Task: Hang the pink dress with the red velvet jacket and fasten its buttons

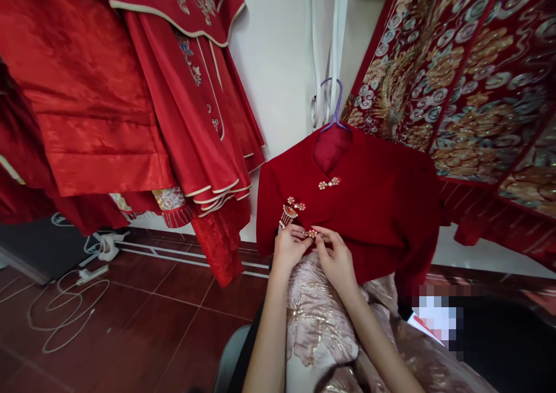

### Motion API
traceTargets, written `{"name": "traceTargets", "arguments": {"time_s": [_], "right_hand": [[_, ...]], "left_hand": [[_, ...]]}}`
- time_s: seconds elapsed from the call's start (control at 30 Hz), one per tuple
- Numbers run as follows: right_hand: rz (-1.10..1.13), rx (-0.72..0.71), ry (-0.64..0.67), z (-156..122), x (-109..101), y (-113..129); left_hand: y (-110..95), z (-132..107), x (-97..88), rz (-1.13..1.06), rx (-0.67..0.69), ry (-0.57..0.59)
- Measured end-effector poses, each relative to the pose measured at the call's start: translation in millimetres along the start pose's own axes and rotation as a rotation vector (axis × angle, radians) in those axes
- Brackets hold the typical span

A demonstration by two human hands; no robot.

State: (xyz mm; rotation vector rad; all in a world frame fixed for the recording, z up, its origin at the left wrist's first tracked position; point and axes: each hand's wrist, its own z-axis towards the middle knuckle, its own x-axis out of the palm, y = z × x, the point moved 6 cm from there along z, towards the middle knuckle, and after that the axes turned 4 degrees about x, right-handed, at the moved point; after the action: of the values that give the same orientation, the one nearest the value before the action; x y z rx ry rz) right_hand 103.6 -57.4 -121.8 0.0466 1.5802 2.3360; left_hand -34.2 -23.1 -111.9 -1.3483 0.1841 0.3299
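Observation:
A dark red velvet jacket [369, 213] hangs on a purple hanger [335, 106] against the white wall. It has pearl and gold knot buttons: one at the collar [329, 183], one with a tassel [292, 209], and a lower one [310, 233]. My left hand [287, 249] and my right hand [336, 258] both pinch that lower button, fingers closed on it from either side. A pale pink embroidered skirt [319, 317] hangs below the jacket, under my forearms.
Red satin garments [130, 103] hang at the left. A red panel with gold and silver embroidery [460, 74] leans at the right. White cables and a power strip [91, 274] lie on the dark red tiled floor.

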Motion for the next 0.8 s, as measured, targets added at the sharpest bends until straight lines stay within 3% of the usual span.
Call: {"name": "traceTargets", "arguments": {"time_s": [0.23, 0.47, 0.8], "right_hand": [[-0.023, -0.026, 0.062, -1, 4, 7], [-0.055, -0.031, 0.088, -2, 8, 4], [-0.076, -0.071, 0.093, -3, 8, 9]], "left_hand": [[12, 5, 1.2, -0.256, -0.052, -0.020], [13, 0, 3.2, -0.531, -0.141, 0.039], [16, 1, -0.3, -0.484, -0.147, 0.000]]}}
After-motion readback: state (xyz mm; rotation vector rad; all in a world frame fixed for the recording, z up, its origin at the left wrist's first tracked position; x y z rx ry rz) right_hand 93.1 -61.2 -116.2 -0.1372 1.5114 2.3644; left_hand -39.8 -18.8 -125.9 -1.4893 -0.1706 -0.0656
